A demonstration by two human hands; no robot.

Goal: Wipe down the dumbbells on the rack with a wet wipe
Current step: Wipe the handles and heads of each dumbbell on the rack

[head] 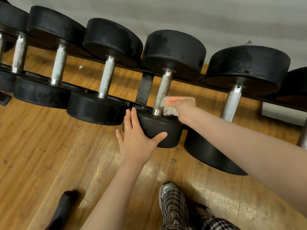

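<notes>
1. Landmark here is the dumbbell (163, 90) in the middle of the rack (144, 90), the one with the scuffed, rusty-looking knurled handle. It lies across the black rails with one round black head toward the wall and the other toward the person.
2. Right hand (181, 105) is just right of that handle, fingers curled around a bunched-up whitish wet wipe (167, 107). The wipe is pressed against the low end of the handle, right above the near head.
3. Left hand (138, 140) is spread wide on the near head of the same dumbbell, fingers up its left side, thumb across the front face. Holding nothing, just resting on it.
4. More black dumbbells sit on both sides of it: three or so to the left (106, 75), a bigger one to the right (232, 100).
5. Below the dumbbell is a wood plank floor (49, 155), plus a grey sneaker (167, 191) and plaid trouser leg (176, 211).
6. Past the far head there's a plain grey wall (199, 14).
</notes>
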